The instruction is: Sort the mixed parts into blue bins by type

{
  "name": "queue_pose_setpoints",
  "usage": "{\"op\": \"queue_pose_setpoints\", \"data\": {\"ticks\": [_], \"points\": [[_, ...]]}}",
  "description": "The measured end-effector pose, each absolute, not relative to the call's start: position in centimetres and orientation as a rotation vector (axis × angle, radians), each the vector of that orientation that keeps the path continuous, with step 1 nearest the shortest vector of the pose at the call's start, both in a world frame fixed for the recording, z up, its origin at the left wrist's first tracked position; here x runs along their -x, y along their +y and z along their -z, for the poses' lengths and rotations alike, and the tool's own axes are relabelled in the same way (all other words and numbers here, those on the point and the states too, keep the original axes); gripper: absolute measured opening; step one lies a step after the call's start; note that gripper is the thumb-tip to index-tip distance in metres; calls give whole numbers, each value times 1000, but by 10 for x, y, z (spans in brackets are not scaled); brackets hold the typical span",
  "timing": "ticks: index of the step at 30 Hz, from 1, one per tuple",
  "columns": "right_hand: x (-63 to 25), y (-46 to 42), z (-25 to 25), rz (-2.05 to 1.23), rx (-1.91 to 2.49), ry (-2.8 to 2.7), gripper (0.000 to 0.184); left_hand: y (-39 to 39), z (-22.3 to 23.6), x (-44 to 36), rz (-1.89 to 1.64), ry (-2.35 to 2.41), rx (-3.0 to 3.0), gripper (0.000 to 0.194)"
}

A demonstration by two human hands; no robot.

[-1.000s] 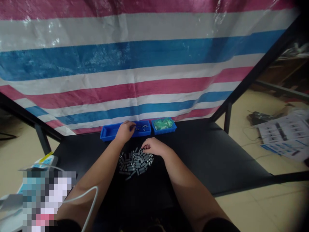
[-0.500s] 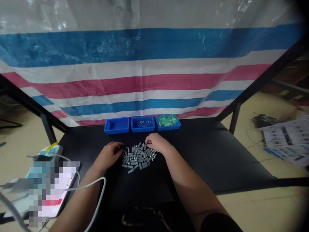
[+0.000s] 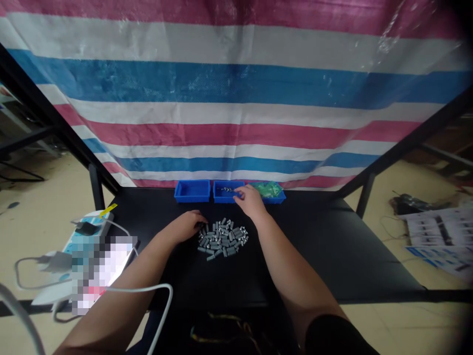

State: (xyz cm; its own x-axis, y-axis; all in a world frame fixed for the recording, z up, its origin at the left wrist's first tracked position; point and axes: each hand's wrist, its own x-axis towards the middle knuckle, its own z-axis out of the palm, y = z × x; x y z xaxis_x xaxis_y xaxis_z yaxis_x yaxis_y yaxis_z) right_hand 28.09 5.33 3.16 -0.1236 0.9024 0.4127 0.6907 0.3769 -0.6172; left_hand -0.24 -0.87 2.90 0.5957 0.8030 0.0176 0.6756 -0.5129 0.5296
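A heap of several small grey cylindrical parts [image 3: 222,239] lies on the black table [image 3: 332,246]. My left hand [image 3: 188,224] rests at the heap's left edge, fingers curled and touching the parts; what it holds is hidden. My right hand [image 3: 250,199] reaches over the middle blue tray [image 3: 225,191], fingertips pinched at its right rim above a few small metal pieces. An empty-looking blue tray [image 3: 192,191] stands to the left, and a blue tray with green pieces [image 3: 271,190] to the right.
A striped pink, white and blue tarp [image 3: 236,98] hangs behind the table between black frame legs [image 3: 364,199]. A power strip with a white cable [image 3: 88,231] lies at the left table edge. Printed sheets [image 3: 439,234] lie on the floor at right.
My right hand moved from the heap up to the middle blue tray. My left hand stayed at the heap's left edge. The camera view shifted left and tilted.
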Motion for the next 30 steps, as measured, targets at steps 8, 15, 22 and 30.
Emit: {"op": "queue_pose_setpoints", "data": {"ticks": [8, 15, 22, 30], "points": [[-284, 4, -21, -763, 1311, -2304, 19, 1, -20, 0, -283, 1432, -2339, 20], [-261, 19, -27, -666, 1407, -2444, 18, 13, -26, -12, -205, 1460, -2302, 25], [-250, 30, -21, -611, 1520, -2360, 20, 31, -54, -26, -213, 1466, -2305, 20], [-274, 19, -7, -690, 1387, -2145, 9, 41, -77, -42, -231, 1470, -2302, 21]]}}
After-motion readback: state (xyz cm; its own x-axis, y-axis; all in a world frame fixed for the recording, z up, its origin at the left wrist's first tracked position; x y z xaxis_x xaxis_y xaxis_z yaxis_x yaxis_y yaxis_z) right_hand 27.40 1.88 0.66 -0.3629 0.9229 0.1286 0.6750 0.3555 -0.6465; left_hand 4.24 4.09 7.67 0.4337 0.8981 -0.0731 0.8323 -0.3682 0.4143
